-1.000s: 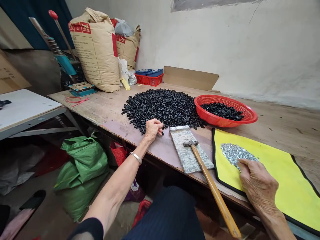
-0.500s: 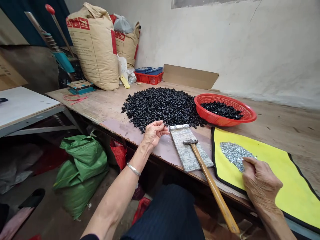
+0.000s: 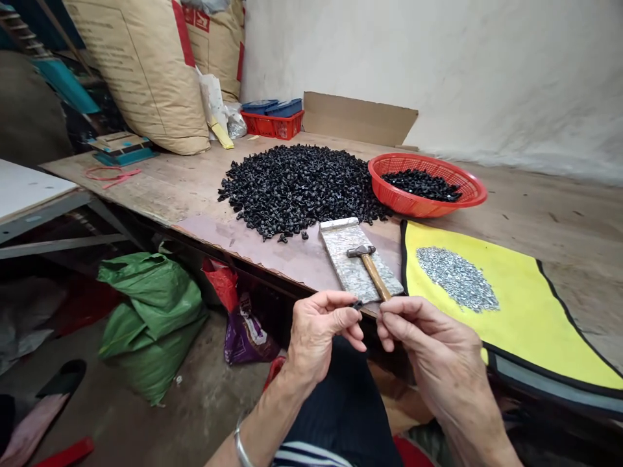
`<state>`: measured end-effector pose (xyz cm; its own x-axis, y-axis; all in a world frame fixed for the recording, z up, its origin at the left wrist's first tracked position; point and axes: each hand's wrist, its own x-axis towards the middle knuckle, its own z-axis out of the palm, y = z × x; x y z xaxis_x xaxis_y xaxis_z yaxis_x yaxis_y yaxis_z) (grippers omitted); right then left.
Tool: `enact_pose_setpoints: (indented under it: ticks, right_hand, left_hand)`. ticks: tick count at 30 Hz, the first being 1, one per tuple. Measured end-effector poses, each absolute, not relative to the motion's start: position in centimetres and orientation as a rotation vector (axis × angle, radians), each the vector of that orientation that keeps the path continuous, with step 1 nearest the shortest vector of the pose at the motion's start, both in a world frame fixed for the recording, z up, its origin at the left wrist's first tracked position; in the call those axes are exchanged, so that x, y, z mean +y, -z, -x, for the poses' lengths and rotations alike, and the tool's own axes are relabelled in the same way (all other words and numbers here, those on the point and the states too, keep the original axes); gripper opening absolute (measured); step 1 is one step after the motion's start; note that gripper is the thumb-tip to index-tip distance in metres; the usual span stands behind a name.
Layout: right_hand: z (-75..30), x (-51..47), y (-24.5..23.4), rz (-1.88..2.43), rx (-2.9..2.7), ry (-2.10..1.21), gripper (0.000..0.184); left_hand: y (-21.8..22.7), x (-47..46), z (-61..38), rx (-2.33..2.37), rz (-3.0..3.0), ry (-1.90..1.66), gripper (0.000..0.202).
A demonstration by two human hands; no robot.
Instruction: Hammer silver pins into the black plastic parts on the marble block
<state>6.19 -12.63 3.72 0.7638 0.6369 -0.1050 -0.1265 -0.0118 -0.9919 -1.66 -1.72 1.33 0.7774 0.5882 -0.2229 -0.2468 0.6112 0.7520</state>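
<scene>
My left hand [image 3: 318, 334] is above my lap at the table's front edge, pinching a small black plastic piece [image 3: 357, 304] between thumb and fingers. My right hand [image 3: 433, 344] faces it, its fingertips pressed together just right of the piece. Whatever they may hold is hidden. Behind my hands, a wooden-handled hammer [image 3: 370, 272] lies on a grey stone slab [image 3: 338, 263]. A heap of black plastic pieces [image 3: 296, 188] spreads over the table. Small silver pieces [image 3: 456, 279] lie on a yellow mat [image 3: 530, 324].
A red mesh basket [image 3: 470, 188] holding black pieces stands beyond the mat. Tall paper sacks [image 3: 146, 71] and a red crate [image 3: 271, 125] stand at the back, before a cardboard sheet [image 3: 360, 118]. A green woven bag [image 3: 153, 305] sits on the floor below the table.
Both hands have come off the table to meet near its front edge. My left hand now pinches a black piece, and my right has left the silver pieces. The view has tilted down and shifted.
</scene>
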Motion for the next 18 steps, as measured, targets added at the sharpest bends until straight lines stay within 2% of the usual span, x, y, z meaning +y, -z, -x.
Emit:
enact_pose_setpoints:
  ticks: [6,18]
  right_hand:
    - [-5.0,-11.1,-2.0,1.446,-0.432,-0.536,0.007]
    - [-5.0,-9.9,-1.1,1.406,-0.239,-0.635,0.013]
  left_hand:
    - [-0.5,-2.3,2.9,0.5,-0.776,-0.535,0.02]
    - [0.1,-2.5,3.1,0.528,-0.829,-0.562,0.013]
